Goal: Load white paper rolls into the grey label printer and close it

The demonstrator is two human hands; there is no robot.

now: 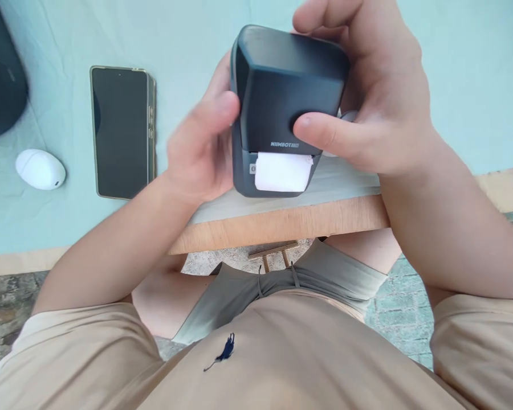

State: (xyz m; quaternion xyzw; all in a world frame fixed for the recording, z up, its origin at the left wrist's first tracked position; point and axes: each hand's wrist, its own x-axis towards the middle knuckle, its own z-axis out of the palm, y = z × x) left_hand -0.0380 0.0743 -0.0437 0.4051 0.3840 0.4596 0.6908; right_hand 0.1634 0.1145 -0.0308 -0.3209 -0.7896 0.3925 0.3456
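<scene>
The dark grey label printer [284,108] carried the word NIIMBOT in pale letters on its front, just above the slot where a white strip of label paper [283,172] stuck out. It was held up above the near edge of the table [282,222], between both hands. The left hand [200,151] gripped its left side with the thumb pressed to the edge; the right hand [367,108] wrapped over the top and right side, thumb lying across the front. Well to the left, on the pale green cloth [60,216], lay a dark phone [122,131], screen blank, and a small white egg-shaped object [40,169].
</scene>
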